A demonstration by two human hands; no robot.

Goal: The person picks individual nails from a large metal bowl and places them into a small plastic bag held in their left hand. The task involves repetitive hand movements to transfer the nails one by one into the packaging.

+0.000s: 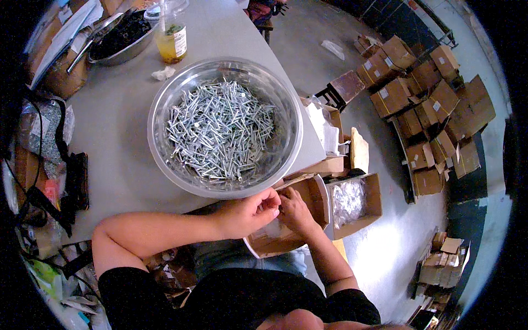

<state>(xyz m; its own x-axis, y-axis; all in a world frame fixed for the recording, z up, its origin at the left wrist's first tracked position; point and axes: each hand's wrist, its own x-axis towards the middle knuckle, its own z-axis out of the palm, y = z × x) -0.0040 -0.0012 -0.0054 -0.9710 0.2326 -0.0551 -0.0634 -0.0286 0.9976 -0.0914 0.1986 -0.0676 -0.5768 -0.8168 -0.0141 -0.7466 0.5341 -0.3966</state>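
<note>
A large steel bowl [155,137] full of loose silver screws [223,129] stands on the grey table. Just below its near rim my left hand [250,212] is closed, with the fingers curled toward my right hand. My right hand [297,209] is also closed, its fingertips almost meeting the left ones above an open cardboard box [316,201] by the table's edge. Whatever the fingers may hold is too small or hidden to make out. Part of the box's inside is covered by my hands.
A drink cup [173,44], crumpled tissue [163,73] and metal pan [124,44] are at the table's far left. Right of me, a carton [374,214] holds clear plastic bags. Stacked cardboard boxes [423,104] line the right wall; a wooden stool [346,87] stands on the floor.
</note>
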